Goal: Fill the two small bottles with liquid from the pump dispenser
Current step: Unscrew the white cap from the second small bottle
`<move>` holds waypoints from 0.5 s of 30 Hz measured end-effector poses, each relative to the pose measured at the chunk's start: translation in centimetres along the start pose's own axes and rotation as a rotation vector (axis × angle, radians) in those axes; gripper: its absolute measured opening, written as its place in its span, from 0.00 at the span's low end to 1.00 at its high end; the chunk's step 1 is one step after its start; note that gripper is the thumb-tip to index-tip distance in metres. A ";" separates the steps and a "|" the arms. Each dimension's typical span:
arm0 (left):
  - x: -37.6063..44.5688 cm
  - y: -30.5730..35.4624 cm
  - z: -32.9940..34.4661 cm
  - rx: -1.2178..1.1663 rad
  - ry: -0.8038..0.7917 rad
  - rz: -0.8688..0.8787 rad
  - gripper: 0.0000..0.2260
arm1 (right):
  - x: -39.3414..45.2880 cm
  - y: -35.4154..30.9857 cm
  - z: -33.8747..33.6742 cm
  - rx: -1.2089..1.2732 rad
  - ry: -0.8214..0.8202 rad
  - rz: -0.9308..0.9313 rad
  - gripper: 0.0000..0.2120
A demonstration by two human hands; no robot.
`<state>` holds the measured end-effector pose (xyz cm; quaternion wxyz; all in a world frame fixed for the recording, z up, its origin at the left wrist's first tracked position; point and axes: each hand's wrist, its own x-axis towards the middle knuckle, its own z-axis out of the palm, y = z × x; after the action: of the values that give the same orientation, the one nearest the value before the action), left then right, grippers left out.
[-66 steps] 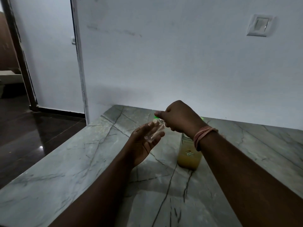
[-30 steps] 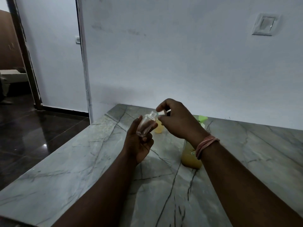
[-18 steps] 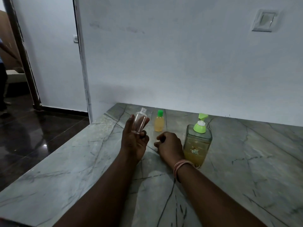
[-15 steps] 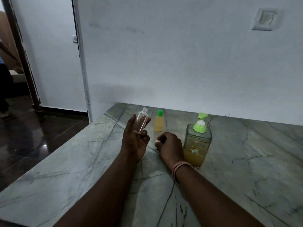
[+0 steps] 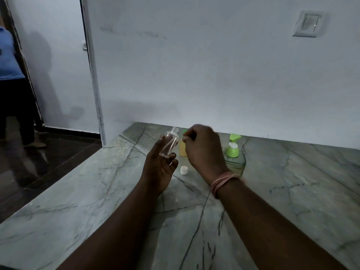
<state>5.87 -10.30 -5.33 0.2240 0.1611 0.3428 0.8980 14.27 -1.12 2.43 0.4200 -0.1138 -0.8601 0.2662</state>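
marble counter (image 5: pixel 97 201) | white cap (image 5: pixel 183 170) | pump dispenser (image 5: pixel 234 155) | yellow-filled bottle (image 5: pixel 182 150)

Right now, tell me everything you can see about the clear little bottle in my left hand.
The clear bottle is small, see-through, plastic by its look, with a round body, narrow shoulders and a threaded neck. Its mouth is open and it looks empty. The left hand holds it above the marble counter, tilted slightly, neck up and away from you, the fingers curled round its lower part. A small white cap lies on the counter just below it, apart from it. Nothing else touches the bottle.
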 end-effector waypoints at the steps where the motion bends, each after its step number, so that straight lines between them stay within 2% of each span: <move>1: -0.1 -0.1 0.1 -0.003 -0.019 -0.011 0.24 | 0.7 -0.7 -1.4 0.021 0.017 -0.030 0.04; 6: -0.7 -0.4 0.9 0.021 -0.161 -0.084 0.23 | 3.4 -0.8 -7.3 0.014 0.057 -0.031 0.04; 10: -1.2 -0.8 1.7 0.056 -0.281 -0.154 0.32 | 3.8 2.6 -9.1 -0.054 -0.064 0.046 0.06; 13: -1.6 -1.2 2.2 0.123 -0.359 -0.165 0.28 | 3.2 4.9 -9.5 0.015 -0.137 0.086 0.09; 15: -1.8 -1.5 2.7 0.188 -0.396 -0.158 0.29 | 2.4 6.1 -9.2 0.117 -0.171 0.113 0.13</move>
<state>9.08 -8.78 -4.64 0.3404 0.3269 0.3856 0.7928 19.76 8.29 5.31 0.3353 -0.1141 -0.8681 0.3477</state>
